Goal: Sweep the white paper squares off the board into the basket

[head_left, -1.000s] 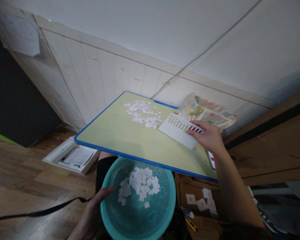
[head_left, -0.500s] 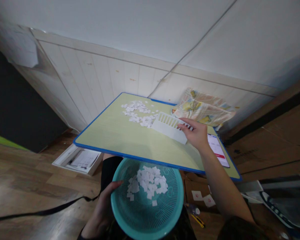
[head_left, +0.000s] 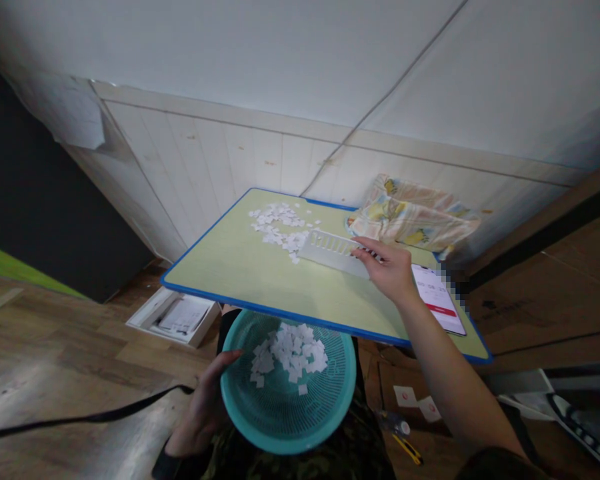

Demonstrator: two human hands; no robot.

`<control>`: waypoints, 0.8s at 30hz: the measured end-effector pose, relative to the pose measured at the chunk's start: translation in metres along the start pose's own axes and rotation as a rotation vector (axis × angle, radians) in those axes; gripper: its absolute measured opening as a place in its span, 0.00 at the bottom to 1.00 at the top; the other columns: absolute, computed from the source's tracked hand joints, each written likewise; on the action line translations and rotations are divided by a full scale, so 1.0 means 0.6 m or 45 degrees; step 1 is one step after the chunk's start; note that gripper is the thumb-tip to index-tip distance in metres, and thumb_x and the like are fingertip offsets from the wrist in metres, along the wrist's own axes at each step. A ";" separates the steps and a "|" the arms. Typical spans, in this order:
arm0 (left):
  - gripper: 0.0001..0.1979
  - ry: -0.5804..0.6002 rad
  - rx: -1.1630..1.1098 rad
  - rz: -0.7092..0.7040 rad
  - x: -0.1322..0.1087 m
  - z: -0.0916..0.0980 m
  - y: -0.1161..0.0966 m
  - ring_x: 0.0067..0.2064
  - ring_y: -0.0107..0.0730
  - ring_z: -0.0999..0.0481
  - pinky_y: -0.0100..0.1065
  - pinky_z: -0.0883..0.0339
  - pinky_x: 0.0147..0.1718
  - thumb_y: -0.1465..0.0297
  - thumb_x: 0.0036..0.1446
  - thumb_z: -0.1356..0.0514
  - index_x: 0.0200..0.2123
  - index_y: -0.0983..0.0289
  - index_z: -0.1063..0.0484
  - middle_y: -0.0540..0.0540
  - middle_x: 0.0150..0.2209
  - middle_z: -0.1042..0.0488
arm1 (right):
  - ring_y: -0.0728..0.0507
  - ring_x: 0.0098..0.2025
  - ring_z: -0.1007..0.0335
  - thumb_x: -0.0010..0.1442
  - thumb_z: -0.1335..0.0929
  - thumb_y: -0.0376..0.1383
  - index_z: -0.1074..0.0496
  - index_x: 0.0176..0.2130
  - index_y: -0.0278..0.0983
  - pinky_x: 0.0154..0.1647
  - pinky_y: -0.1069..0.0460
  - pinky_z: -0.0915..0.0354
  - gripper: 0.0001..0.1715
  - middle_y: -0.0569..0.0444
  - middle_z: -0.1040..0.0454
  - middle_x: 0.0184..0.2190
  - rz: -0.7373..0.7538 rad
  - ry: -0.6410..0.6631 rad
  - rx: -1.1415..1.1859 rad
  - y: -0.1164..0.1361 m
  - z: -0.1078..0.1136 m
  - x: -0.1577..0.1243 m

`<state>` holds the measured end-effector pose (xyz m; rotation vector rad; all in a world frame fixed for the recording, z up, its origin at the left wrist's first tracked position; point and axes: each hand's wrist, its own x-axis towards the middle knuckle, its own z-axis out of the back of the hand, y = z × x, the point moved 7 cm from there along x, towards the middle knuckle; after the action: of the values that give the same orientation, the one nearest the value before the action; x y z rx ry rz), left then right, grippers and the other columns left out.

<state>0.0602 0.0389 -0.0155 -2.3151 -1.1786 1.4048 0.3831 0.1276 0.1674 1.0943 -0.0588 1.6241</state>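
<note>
Slotted panel (head_left: 333, 259) in right hand (head_left: 391, 270); left hand (head_left: 209, 392) gripping basket (head_left: 290, 428).

The table (head_left: 240, 273) hides part of the green basket (head_left: 290, 413). Most fingers of the left hand (head_left: 207, 397) hide behind it. The phone (head_left: 437, 293) has words too tiny to read.

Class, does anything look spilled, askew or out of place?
A few white paper squares look stray, apart from the rest on the table; a yellow utility knife lies below table level, an odd spot for a cutter.
</note>
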 end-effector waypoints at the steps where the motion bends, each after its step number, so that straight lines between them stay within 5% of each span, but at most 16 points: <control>1: 0.06 -0.010 0.014 -0.024 0.001 0.005 -0.004 0.29 0.46 0.17 0.42 0.24 0.34 0.74 0.52 0.38 0.32 0.69 0.21 0.59 0.26 0.17 | 0.44 0.35 0.22 0.59 0.32 0.41 0.22 0.43 0.43 0.38 0.50 0.29 0.14 0.55 0.19 0.38 0.001 -0.021 -0.003 0.000 0.000 0.001; 8: 0.04 -0.082 0.049 -0.105 0.003 0.023 -0.022 0.23 0.39 0.20 0.36 0.25 0.26 0.75 0.52 0.38 0.28 0.69 0.21 0.57 0.24 0.17 | 0.44 0.39 0.22 0.60 0.32 0.40 0.22 0.43 0.45 0.41 0.51 0.28 0.13 0.56 0.20 0.41 0.144 0.113 0.080 0.016 -0.033 -0.004; 15: 0.03 -0.092 -0.029 -0.105 -0.006 0.018 -0.023 0.22 0.38 0.20 0.34 0.25 0.24 0.75 0.50 0.36 0.28 0.67 0.21 0.55 0.23 0.18 | 0.43 0.40 0.22 0.59 0.32 0.41 0.21 0.41 0.45 0.44 0.48 0.28 0.12 0.56 0.20 0.40 0.041 -0.040 0.074 0.007 -0.015 -0.007; 21: 0.05 -0.053 -0.044 -0.077 0.000 0.019 -0.021 0.21 0.37 0.21 0.33 0.27 0.24 0.75 0.51 0.37 0.26 0.68 0.21 0.56 0.22 0.18 | 0.44 0.39 0.22 0.59 0.32 0.41 0.21 0.42 0.46 0.43 0.50 0.28 0.12 0.57 0.20 0.40 0.114 0.103 0.180 0.023 -0.041 -0.009; 24: 0.04 -0.041 -0.057 -0.079 0.003 0.021 -0.021 0.22 0.37 0.21 0.34 0.26 0.25 0.75 0.51 0.37 0.26 0.68 0.21 0.56 0.22 0.18 | 0.44 0.36 0.22 0.58 0.31 0.40 0.21 0.42 0.44 0.40 0.50 0.27 0.12 0.56 0.20 0.38 0.120 0.044 0.176 0.026 -0.030 -0.009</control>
<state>0.0435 0.0457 -0.0165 -2.2724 -1.2918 1.4131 0.3595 0.1276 0.1610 1.1835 0.0252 1.7520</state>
